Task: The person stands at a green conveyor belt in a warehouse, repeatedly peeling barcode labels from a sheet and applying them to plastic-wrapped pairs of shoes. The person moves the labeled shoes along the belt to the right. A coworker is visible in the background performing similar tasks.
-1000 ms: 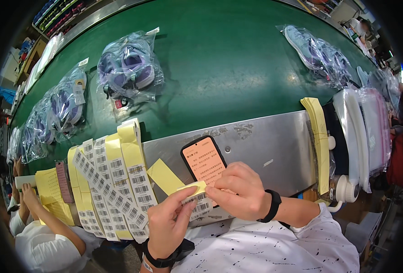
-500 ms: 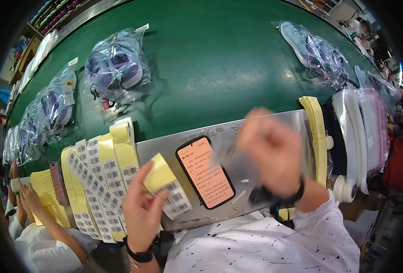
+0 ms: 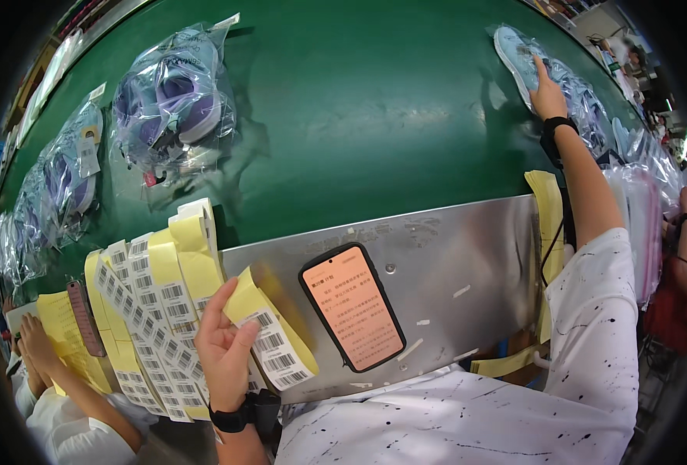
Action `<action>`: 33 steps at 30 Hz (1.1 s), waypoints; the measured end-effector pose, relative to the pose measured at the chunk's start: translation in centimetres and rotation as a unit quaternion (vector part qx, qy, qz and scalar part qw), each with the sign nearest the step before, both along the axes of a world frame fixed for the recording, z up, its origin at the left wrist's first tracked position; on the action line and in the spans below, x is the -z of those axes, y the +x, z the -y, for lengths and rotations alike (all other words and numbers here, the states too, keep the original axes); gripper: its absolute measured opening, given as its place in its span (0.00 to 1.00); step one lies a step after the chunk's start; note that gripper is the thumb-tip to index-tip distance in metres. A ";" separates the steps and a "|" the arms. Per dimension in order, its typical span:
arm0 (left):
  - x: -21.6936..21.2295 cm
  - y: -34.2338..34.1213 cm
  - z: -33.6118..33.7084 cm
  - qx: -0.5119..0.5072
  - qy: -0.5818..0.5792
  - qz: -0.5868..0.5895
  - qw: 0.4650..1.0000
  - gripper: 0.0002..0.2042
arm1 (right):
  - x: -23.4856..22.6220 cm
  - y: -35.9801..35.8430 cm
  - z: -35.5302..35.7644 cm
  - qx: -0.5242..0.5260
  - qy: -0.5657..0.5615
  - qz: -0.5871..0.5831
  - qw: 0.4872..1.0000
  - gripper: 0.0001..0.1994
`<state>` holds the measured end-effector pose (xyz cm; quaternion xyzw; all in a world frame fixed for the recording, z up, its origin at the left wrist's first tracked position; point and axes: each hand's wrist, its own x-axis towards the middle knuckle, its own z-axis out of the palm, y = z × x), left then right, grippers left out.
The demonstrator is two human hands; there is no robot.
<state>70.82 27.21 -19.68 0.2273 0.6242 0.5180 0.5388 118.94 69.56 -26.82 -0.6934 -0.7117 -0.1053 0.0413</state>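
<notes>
My left hand (image 3: 227,360) is closed on a strip of barcode labels (image 3: 270,341) with yellow backing, thumb on the printed side. The strip is held over the left part of a metal plate, beside a phone (image 3: 355,306) with a lit orange page of text. My right hand (image 3: 549,91) is stretched to the far right, on a pair of light blue shoes in a clear bag (image 3: 518,66). Its index finger points out along the shoe; the other fingers are partly hidden, and no grip on the bag shows.
More bagged blue and purple shoes (image 3: 174,97) lie at the left of the green table (image 3: 359,116). Label strips (image 3: 153,310) overlap at the left of the metal plate (image 3: 467,263). Yellow strips (image 3: 546,225) and clear bags (image 3: 638,225) hang at right. Another person's hands (image 3: 37,349) are at far left.
My right hand has moved from above the metal plate out to the bagged shoes at the far right. My left hand still holds the label strip. The view has shifted slightly.
</notes>
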 end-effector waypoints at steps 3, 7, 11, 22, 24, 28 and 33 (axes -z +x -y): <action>-0.1 0.0 -0.2 0.015 -0.002 0.006 1.000 0.26 | -0.6 -0.6 0.2 -0.049 0.021 -0.047 0.997 0.41; 0.0 0.0 -0.1 0.005 0.009 0.008 1.000 0.26 | -3.3 -10.5 2.3 -0.116 -0.035 -0.196 0.973 0.41; 0.0 0.2 -0.4 0.022 0.008 -0.012 1.000 0.27 | -8.2 -22.4 8.9 -0.275 -0.187 -0.420 0.844 0.44; 0.6 -0.5 0.3 0.051 -0.023 -0.134 0.989 0.30 | -4.9 -17.7 2.4 -0.198 -0.038 -0.642 0.740 0.38; -0.6 0.2 0.1 0.029 -0.018 -0.096 0.995 0.30 | -3.0 -17.9 1.8 -0.046 -0.161 -0.669 0.724 0.37; -4.1 1.4 -1.1 0.030 -0.065 -0.102 0.992 0.21 | -1.4 -21.9 0.6 0.021 -0.200 -0.731 0.652 0.37; -3.4 1.7 -1.4 0.031 -0.051 -0.116 0.991 0.25 | -1.1 -22.7 -1.9 0.007 -0.181 -0.761 0.624 0.39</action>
